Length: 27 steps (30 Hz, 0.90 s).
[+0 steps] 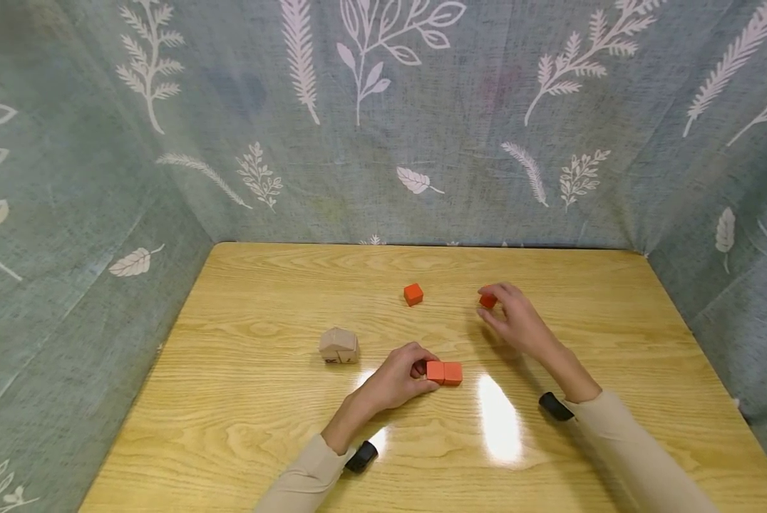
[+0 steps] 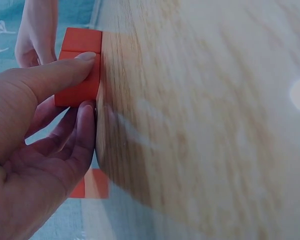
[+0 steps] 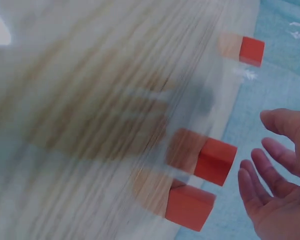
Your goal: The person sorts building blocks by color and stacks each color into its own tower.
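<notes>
Two red cubes (image 1: 453, 373) stand side by side on the table in the head view. My left hand (image 1: 398, 376) grips the left one, thumb on the near face and fingers behind; the left wrist view shows the thumb across this red cube (image 2: 80, 90). Farther back, my right hand (image 1: 517, 317) reaches around a single red cube (image 1: 488, 301), partly hidden by the fingers. In the right wrist view the right hand (image 3: 282, 175) has its thumb and fingers spread, apart from the nearby red cube (image 3: 216, 161). Another red cube (image 1: 413, 294) lies left of it, untouched.
A small house-shaped stack of plain wooden blocks (image 1: 338, 345), with dark markings on its front, stands left of my left hand. The wooden table (image 1: 242, 413) is bordered at the back and sides by a leaf-patterned curtain (image 1: 332, 185).
</notes>
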### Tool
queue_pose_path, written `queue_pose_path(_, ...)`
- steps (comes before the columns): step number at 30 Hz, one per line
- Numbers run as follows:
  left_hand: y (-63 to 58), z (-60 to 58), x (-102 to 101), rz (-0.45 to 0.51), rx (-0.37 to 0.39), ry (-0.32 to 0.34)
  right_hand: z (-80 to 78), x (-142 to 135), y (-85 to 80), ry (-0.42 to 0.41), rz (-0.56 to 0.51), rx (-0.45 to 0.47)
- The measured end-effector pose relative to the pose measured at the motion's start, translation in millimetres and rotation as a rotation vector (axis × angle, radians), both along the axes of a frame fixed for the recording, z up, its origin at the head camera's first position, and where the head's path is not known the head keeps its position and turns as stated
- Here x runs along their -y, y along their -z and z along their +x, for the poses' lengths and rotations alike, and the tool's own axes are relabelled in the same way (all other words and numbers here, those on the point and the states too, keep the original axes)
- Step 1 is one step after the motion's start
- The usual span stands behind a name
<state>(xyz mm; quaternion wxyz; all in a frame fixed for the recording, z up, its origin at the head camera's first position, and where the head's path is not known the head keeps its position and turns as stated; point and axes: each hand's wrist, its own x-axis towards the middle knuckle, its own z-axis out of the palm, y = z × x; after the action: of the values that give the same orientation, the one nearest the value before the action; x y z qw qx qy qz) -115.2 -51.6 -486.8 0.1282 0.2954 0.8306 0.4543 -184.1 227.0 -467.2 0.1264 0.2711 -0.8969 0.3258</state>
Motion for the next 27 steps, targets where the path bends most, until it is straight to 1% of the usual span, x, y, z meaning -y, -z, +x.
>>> queue_pose_path(3,0.1,0.0,-0.8,-0.003,0.003,-0.002,-5.8,-2.2,2.0,0.004,0.001,-0.027)
queue_pose_path(9,1.8,0.4,-2.0,-0.003,0.005,0.004,-12.8,-6.0,2.4,0.047,0.041,-0.038)
queue_pose_path(14,1.5,0.5,-3.1,-0.016,0.025,-0.002,-15.2,-7.8,1.9,0.065,0.073,0.004)
queue_pose_path(22,0.8,0.7,-1.9,-0.018,0.024,-0.007,-18.4,-9.2,0.4,0.096,0.14,0.081)
queue_pose_path(27,-0.8,0.9,-0.1,-0.015,0.019,-0.014,-21.4,-8.1,-3.0,0.098,0.185,0.127)
